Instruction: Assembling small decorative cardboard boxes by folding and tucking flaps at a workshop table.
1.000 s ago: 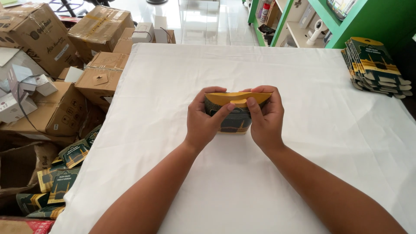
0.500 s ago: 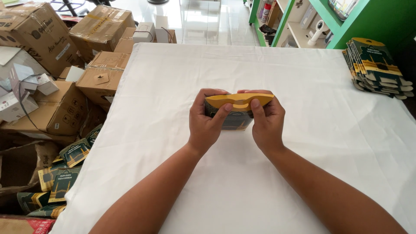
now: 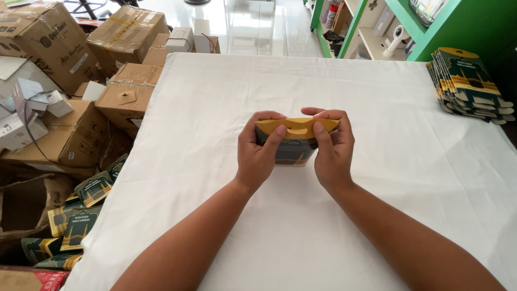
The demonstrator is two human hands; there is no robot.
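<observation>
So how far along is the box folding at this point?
Done, it seems: a stack of green and yellow cartons sits at the table's far right corner. In hand: the left hand and right hand grip one carton by its yellow top flap. Left, probably: more flat cartons lie on the floor among the cardboard boxes.

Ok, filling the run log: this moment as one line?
left hand: holds carton | right hand: holds carton | table: white cloth | stack: far right
</observation>
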